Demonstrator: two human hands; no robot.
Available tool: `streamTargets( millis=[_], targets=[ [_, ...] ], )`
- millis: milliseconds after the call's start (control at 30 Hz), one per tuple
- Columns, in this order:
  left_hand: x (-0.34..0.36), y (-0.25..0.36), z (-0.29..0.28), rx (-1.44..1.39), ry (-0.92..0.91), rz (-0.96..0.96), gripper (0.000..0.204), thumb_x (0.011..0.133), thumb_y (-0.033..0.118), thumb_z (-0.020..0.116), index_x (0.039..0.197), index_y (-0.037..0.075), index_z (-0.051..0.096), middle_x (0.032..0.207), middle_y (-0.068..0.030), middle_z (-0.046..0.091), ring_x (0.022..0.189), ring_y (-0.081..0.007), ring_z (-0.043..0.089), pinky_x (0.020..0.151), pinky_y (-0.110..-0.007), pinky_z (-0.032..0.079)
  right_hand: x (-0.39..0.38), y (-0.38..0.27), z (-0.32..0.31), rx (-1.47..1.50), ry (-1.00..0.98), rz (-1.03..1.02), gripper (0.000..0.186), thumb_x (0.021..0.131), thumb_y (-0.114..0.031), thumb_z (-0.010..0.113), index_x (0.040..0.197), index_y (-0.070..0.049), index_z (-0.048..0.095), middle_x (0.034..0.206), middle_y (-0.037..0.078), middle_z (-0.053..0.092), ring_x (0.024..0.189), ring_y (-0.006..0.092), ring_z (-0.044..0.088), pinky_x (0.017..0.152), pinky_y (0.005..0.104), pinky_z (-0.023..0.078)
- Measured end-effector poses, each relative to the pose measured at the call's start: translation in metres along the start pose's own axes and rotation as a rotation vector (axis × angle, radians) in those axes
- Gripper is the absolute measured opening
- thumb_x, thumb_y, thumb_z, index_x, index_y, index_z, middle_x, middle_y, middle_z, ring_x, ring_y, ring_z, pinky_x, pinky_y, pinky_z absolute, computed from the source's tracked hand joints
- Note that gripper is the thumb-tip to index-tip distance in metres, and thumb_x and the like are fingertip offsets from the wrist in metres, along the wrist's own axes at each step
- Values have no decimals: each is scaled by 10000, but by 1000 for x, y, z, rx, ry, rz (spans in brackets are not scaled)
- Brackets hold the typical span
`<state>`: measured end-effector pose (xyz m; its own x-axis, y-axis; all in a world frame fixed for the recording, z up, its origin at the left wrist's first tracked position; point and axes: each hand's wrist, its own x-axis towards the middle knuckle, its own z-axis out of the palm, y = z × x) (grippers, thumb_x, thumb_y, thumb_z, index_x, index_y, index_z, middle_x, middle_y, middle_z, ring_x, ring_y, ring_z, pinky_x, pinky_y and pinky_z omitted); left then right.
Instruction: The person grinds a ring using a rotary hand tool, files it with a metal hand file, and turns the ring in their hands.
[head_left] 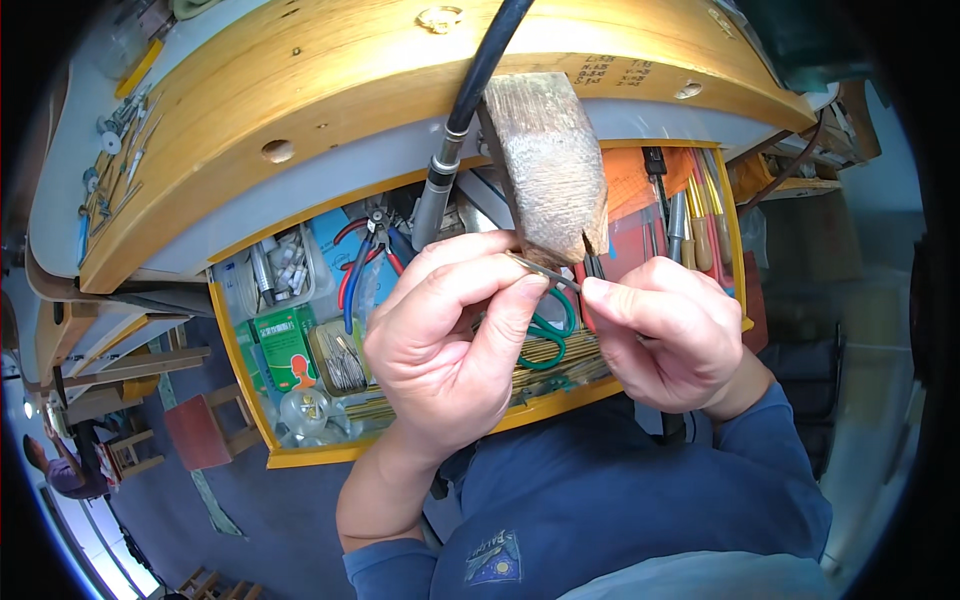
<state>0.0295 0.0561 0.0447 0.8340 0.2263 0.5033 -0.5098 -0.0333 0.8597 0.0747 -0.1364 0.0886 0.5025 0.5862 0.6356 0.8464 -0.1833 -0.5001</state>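
Note:
My left hand (445, 335) is closed in a pinch just below the front end of a worn wooden bench pin (555, 150). My right hand (670, 335) pinches with thumb and forefinger a short way to the right. Between the two hands runs a thin, dark metal strip (555, 276), slanting down to the right, with each end in a pinch. Its exact kind is too small to make out. The left fingertips touch or nearly touch the pin's underside, beside its notch (588, 243).
Beneath my hands an open yellow-edged drawer (330, 457) holds green-handled scissors (545, 355), pliers (365, 255), a green box (287, 345), files (700, 225) and thin rods. A rotary handpiece (435, 200) hangs left of the pin. Small tools (120, 160) lie on the bench at left. Far left, a person (72, 465) is visible.

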Motion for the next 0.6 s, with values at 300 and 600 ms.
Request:
streamTargets(
  millis=[300,600],
  targets=[
    [2,2,2,-43,85,-15,111,843,-53,769,938,-45,712,981,-168,704,852,-176,669,724,-269,537,5,-3,4,-58,-5,-35,363,707,124,744,1062,61,713,736,103,621,576,208,609,498,303,484],
    [5,-2,-1,130,39,176,104,849,-63,761,941,-52,713,984,-157,704,818,-144,661,715,-240,531,10,-4,2,-56,-10,-50,356,719,123,747,1069,70,706,764,115,635,585,209,622,504,302,491]
  ],
)
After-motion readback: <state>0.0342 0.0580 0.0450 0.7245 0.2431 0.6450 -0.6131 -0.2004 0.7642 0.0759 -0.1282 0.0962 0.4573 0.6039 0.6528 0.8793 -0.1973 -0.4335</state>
